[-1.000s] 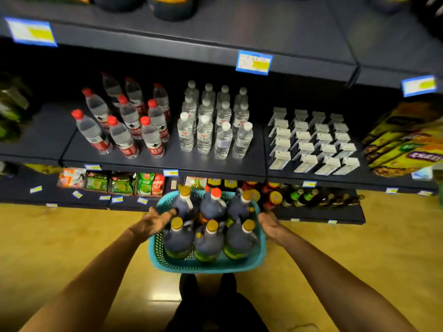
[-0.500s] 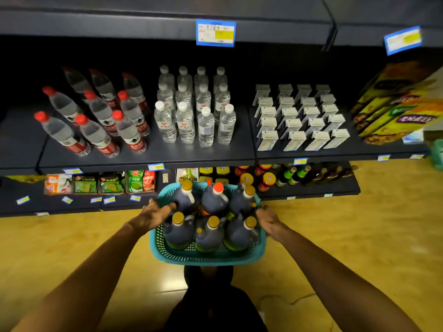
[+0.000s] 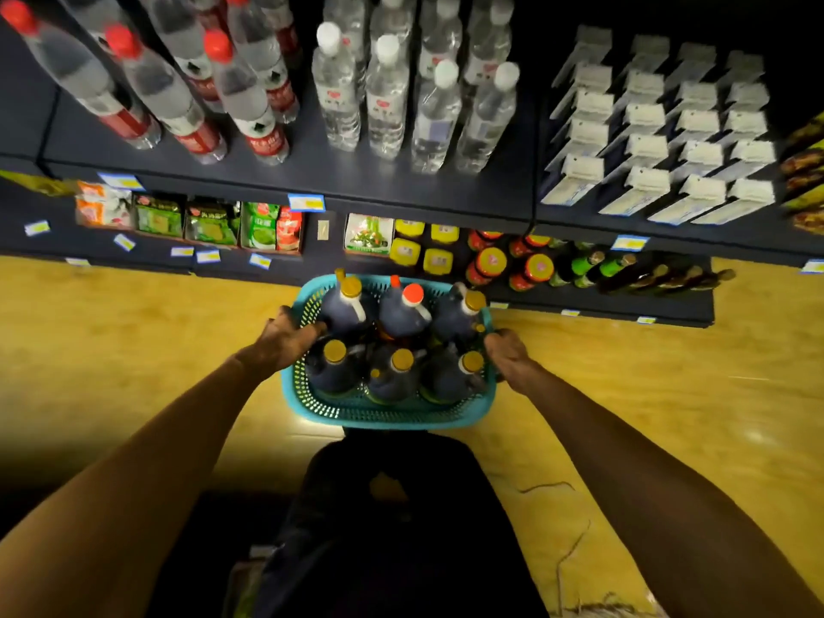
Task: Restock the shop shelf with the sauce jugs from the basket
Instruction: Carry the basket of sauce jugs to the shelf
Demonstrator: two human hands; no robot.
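I carry a teal plastic basket point(image 3: 392, 414) in front of me, above the yellow floor. It holds several dark sauce jugs point(image 3: 403, 312) with yellow caps and one with a red cap, standing upright in two rows. My left hand point(image 3: 285, 336) grips the basket's left rim with fingers curled over the edge. My right hand point(image 3: 508, 356) grips the right rim the same way. The bottom shelf point(image 3: 579, 301) with small bottles and jars lies just beyond the basket.
The middle shelf point(image 3: 312, 171) carries water bottles with red and white caps and white boxes point(image 3: 646, 140) at the right. Snack packets point(image 3: 209, 223) and yellow-lidded jars point(image 3: 421, 254) fill the low shelf. My dark-trousered legs show beneath the basket.
The view has tilted down and closer to the shelves; the upper shelf has left the frame. The basket stays held in both hands and sits nearer the bottom shelf.
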